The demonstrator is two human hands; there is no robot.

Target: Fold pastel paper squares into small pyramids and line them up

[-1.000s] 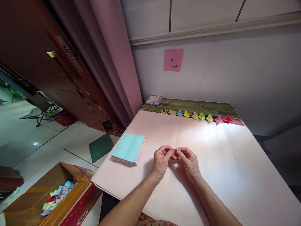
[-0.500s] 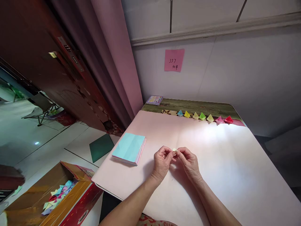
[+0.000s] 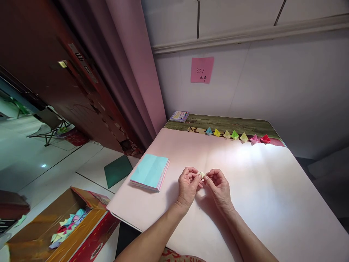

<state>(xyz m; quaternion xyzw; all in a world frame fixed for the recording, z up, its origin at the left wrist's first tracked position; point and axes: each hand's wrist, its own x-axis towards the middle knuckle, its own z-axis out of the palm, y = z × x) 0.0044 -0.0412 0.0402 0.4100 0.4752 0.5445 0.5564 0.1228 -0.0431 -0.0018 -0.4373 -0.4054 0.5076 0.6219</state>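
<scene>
My left hand (image 3: 188, 183) and my right hand (image 3: 219, 185) meet over the middle of the pink table cover (image 3: 272, 189). Both pinch a small folded piece of pale yellow paper (image 3: 202, 174) between their fingertips, held just above the surface. A stack of square coloured papers (image 3: 149, 171), light blue on top, lies on the table to the left of my left hand. A row of several small folded paper shapes (image 3: 234, 135) in blue, yellow, green, pink and red stands along the far edge.
A pack of paper (image 3: 179, 116) lies at the table's far left corner by the pink curtain (image 3: 133, 62). A pink note (image 3: 202, 70) hangs on the wall. On the floor at left, a cardboard box (image 3: 68, 222) holds several folded papers, and a dark green sheet (image 3: 117, 170) lies nearby.
The small pale paper piece has become more visible between my fingertips as my fingers worked it. Both hands stayed in the same spot.
</scene>
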